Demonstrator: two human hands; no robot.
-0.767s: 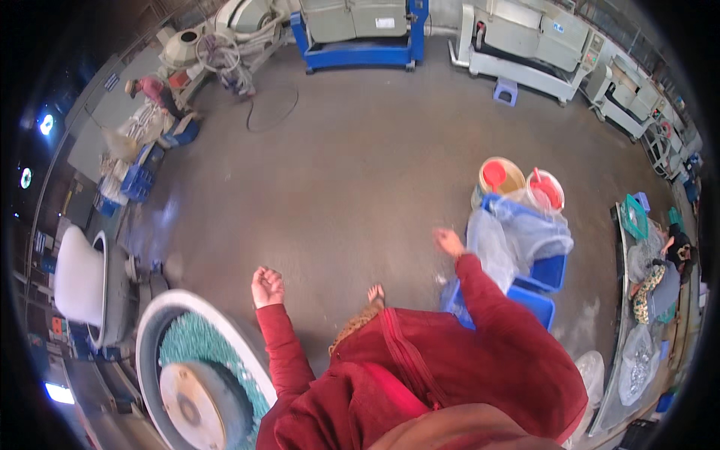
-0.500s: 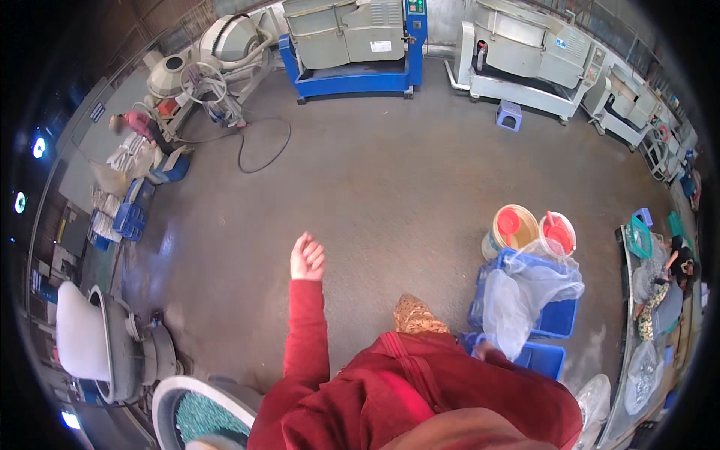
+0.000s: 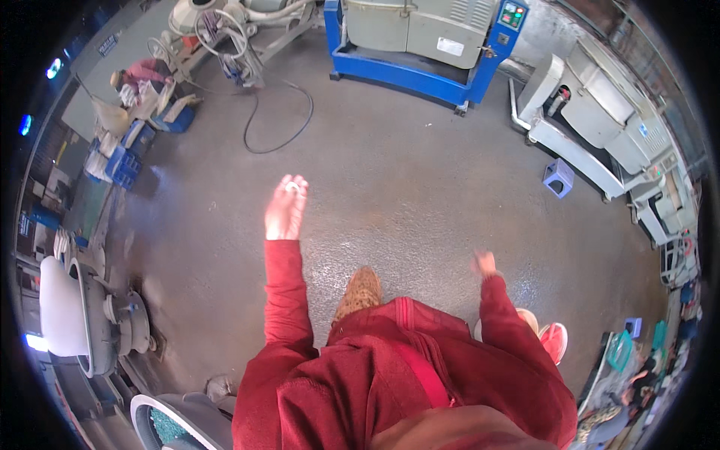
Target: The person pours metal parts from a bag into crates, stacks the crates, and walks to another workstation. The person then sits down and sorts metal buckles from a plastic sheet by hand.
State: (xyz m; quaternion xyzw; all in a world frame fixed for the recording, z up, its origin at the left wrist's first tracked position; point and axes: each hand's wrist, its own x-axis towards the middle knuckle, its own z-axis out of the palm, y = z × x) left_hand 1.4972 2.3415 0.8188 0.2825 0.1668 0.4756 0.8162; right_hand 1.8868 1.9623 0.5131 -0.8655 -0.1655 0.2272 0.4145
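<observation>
My left hand [image 3: 285, 210] reaches out ahead over the wet grey floor [image 3: 375, 195], fingers stretched forward and slightly blurred. A small pale spot shows across its fingers, too unclear to name. On the right, my right hand [image 3: 485, 263] hangs lower, smeared by motion, so its fingers cannot be read. Neither hand visibly touches anything. A red-topped bucket [image 3: 553, 341] stands on the floor past my right sleeve, with another bucket [image 3: 528, 319] partly hidden by that sleeve. My patterned shoe [image 3: 360, 291] steps forward below my hands.
A grey mixing machine on a blue frame [image 3: 405, 75] stands ahead, with a similar white-framed machine [image 3: 592, 112] to its right. Near that sits a purple stool [image 3: 559, 178]. A hose [image 3: 277, 150] lies at left. A person [image 3: 142, 75] bends beside blue crates [image 3: 124, 165].
The view has turned right and moved ahead. My left hand's fingers have straightened. My right hand has come forward into view, and the blue crates with clear bags have passed out of sight.
</observation>
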